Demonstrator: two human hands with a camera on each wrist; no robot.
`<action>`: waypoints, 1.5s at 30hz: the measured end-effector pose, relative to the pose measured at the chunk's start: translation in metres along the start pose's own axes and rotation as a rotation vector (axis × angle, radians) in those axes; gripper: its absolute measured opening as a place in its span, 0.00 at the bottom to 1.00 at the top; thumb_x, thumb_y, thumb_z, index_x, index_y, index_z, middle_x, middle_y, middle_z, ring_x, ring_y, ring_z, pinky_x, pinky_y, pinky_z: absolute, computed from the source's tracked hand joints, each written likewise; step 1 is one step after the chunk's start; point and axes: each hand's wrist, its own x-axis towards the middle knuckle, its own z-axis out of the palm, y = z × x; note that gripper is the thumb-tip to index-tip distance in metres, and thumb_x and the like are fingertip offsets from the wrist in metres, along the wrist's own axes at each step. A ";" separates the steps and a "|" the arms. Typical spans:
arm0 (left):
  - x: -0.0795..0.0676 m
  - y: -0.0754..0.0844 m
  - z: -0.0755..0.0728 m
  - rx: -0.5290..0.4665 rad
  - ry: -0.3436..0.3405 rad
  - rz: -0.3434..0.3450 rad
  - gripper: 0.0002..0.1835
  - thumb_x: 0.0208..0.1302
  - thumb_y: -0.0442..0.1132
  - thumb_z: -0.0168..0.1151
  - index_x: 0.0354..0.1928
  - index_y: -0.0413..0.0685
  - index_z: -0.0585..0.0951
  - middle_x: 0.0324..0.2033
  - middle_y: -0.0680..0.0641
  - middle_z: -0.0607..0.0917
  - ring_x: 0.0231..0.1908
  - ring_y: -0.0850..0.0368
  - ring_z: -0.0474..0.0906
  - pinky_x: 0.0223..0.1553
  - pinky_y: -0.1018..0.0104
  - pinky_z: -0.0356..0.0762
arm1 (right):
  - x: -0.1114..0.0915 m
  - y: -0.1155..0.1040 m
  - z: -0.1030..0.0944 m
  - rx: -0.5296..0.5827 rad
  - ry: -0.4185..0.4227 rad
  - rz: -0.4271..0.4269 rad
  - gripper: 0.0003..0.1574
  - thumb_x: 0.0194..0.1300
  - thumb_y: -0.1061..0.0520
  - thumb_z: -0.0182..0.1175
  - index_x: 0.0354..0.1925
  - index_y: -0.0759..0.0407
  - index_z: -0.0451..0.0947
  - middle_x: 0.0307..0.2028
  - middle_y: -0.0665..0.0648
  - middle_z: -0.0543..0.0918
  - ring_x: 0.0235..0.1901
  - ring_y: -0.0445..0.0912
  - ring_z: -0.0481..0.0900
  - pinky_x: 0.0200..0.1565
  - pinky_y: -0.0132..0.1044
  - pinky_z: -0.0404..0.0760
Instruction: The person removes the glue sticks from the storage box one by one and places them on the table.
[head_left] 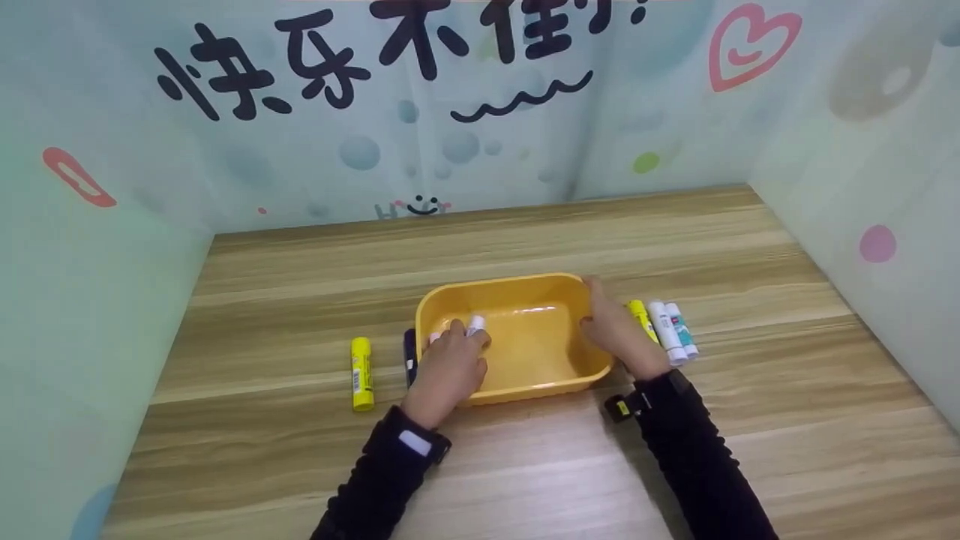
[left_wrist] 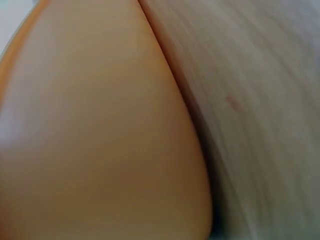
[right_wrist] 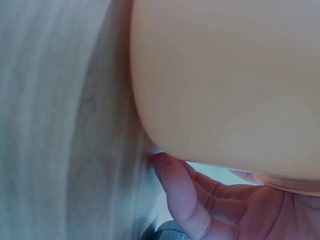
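A yellow plastic tub point(head_left: 529, 390) stands on the wooden table. My left hand point(head_left: 448, 369) reaches over its near left rim. Its curled fingers grip a white glue stick point(head_left: 476, 324), whose end sticks out past them; a second small whitish end shows at their left, mostly hidden. At the right end, my right hand point(head_left: 619, 330) holds the tub's rim, thumb inside. The right wrist view shows its fingers point(right_wrist: 180, 192) against the outer wall point(right_wrist: 225, 90). In the left wrist view the tub's side point(left_wrist: 100, 120) fills most of the picture; the hand is out of sight.
Left of the tub lies a yellow glue stick point(head_left: 362, 373). A dark blue stick point(head_left: 409, 351) lies close against the tub's left side. Right of it are a yellow glue stick point(head_left: 641, 318), a white one point(head_left: 667, 331) and a white-and-teal one point(head_left: 682, 330). Printed cloth walls surround the table.
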 end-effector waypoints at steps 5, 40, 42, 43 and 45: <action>0.000 0.000 0.001 -0.026 0.069 0.002 0.12 0.56 0.36 0.56 0.43 0.47 0.80 0.37 0.40 0.76 0.35 0.47 0.75 0.34 0.55 0.72 | 0.000 0.000 0.001 0.007 0.006 -0.008 0.40 0.56 0.67 0.46 0.65 0.61 0.46 0.48 0.73 0.73 0.31 0.54 0.74 0.30 0.40 0.74; -0.036 -0.095 -0.108 -0.369 -0.222 -0.303 0.15 0.58 0.29 0.49 0.49 0.38 0.71 0.47 0.34 0.74 0.40 0.47 0.74 0.34 0.65 0.76 | -0.002 -0.001 0.001 -0.006 0.017 -0.018 0.40 0.55 0.67 0.46 0.65 0.61 0.45 0.51 0.73 0.72 0.36 0.57 0.75 0.37 0.46 0.77; -0.039 -0.104 -0.109 -0.374 -0.278 -0.344 0.15 0.56 0.28 0.48 0.48 0.37 0.70 0.45 0.35 0.74 0.36 0.50 0.73 0.31 0.67 0.74 | -0.002 0.000 0.001 -0.014 0.035 -0.038 0.40 0.55 0.67 0.47 0.64 0.62 0.46 0.50 0.73 0.72 0.35 0.56 0.74 0.37 0.47 0.76; -0.040 -0.107 -0.109 -0.383 -0.308 -0.369 0.16 0.56 0.27 0.48 0.48 0.37 0.69 0.43 0.36 0.74 0.34 0.51 0.72 0.30 0.68 0.73 | -0.002 0.000 0.001 -0.021 0.042 -0.049 0.39 0.54 0.67 0.47 0.64 0.62 0.46 0.50 0.74 0.72 0.35 0.57 0.74 0.38 0.47 0.76; -0.042 -0.114 -0.107 -0.408 -0.358 -0.422 0.14 0.53 0.26 0.47 0.44 0.36 0.68 0.38 0.39 0.73 0.32 0.53 0.70 0.28 0.68 0.71 | -0.002 0.000 0.001 -0.023 0.043 -0.056 0.39 0.54 0.67 0.47 0.64 0.62 0.47 0.50 0.74 0.72 0.34 0.57 0.74 0.38 0.47 0.75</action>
